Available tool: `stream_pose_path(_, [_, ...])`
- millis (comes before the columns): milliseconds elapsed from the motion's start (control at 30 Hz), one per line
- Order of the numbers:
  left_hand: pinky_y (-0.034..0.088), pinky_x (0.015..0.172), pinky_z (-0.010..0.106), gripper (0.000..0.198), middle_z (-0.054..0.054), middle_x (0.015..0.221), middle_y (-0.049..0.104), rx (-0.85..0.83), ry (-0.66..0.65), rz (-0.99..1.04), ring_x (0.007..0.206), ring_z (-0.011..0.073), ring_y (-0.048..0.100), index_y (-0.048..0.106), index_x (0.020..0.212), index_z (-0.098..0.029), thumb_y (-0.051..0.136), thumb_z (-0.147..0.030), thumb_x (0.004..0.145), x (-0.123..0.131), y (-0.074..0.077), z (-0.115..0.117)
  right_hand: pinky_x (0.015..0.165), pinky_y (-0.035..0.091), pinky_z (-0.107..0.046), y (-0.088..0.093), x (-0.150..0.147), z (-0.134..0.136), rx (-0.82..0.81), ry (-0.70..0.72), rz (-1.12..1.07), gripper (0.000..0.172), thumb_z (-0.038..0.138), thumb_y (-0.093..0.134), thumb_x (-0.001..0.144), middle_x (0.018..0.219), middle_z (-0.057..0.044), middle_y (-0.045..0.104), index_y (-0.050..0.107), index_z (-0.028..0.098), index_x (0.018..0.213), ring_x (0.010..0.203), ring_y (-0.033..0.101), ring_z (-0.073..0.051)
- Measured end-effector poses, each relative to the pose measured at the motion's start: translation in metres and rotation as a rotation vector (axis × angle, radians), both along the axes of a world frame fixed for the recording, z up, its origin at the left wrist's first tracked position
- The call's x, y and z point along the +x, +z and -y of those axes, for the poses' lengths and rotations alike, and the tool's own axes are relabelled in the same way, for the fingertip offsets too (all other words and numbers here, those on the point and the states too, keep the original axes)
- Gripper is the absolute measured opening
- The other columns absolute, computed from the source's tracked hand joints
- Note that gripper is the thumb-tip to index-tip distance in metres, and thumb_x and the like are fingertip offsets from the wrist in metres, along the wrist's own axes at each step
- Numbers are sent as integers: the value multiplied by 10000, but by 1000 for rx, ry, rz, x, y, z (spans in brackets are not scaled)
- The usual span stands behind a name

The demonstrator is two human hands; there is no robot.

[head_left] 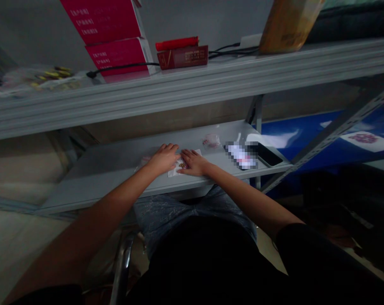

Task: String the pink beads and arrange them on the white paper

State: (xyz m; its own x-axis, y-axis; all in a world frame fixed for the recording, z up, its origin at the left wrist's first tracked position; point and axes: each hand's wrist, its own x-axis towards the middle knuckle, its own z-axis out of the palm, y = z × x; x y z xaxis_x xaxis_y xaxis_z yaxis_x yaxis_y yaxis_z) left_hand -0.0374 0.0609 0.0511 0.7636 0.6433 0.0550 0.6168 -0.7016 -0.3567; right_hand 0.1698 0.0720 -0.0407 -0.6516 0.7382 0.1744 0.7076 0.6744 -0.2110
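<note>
My left hand and my right hand lie side by side on the low grey shelf, fingers stretched flat. Both press on a small clear packet with a white card and small reddish pieces inside. The hands cover most of the packet. A second small clear bag with pinkish contents lies a little beyond my right hand.
A dark phone and a blurred item lie at the shelf's right end. The upper shelf carries red boxes, a dark red device with a black cable, a brown package and a bag of small parts.
</note>
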Motion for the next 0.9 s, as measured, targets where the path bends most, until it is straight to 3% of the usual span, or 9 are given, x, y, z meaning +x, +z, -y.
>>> stream_pose_path(100, [351, 1133, 483, 249, 173, 1411, 593, 11, -7, -10, 1312, 356, 519, 750, 1114, -152, 672, -156, 877, 6, 7, -1, 1265, 192, -539, 1, 0, 1, 4, -5, -7, 940, 699, 521, 974, 1639, -297, 350, 371, -9, 1574, 1550, 299, -409])
stream_pose_path(367, [403, 1053, 423, 210, 147, 1182, 684, 60, -43, -126, 1189, 316, 586, 759, 1063, -144, 689, -157, 866, 19, 17, 3, 1252, 238, -523, 3, -1, 2, 36, -17, -45, 920, 696, 569, 949, 1598, -301, 417, 436, -8, 1527, 1517, 366, -403])
stream_pose_path(600, [410, 1012, 425, 286, 142, 1148, 706, -15, 4, -52, 1151, 327, 609, 756, 1081, -162, 688, -376, 903, 3, 21, -19, 1258, 238, -506, 2, -2, 1, 52, -8, -42, 937, 724, 533, 959, 1604, -291, 414, 427, -7, 1535, 1516, 365, -396])
stream_pose_path(733, [433, 1011, 443, 300, 113, 1133, 734, -40, 146, 226, 1111, 318, 645, 746, 1107, -200, 694, -415, 904, -14, 10, -17, 1241, 270, -537, 0, 0, 1, 51, -4, -82, 947, 741, 554, 938, 1589, -289, 432, 425, 13, 1531, 1503, 375, -407])
stream_pose_path(900, [505, 986, 408, 264, 91, 1136, 728, 37, 250, 856, 1079, 266, 667, 693, 1127, -207, 701, -378, 926, -24, -13, 41, 1227, 302, -546, -6, 4, 0, 41, -3, -193, 964, 756, 587, 909, 1578, -288, 442, 418, 34, 1526, 1493, 379, -418])
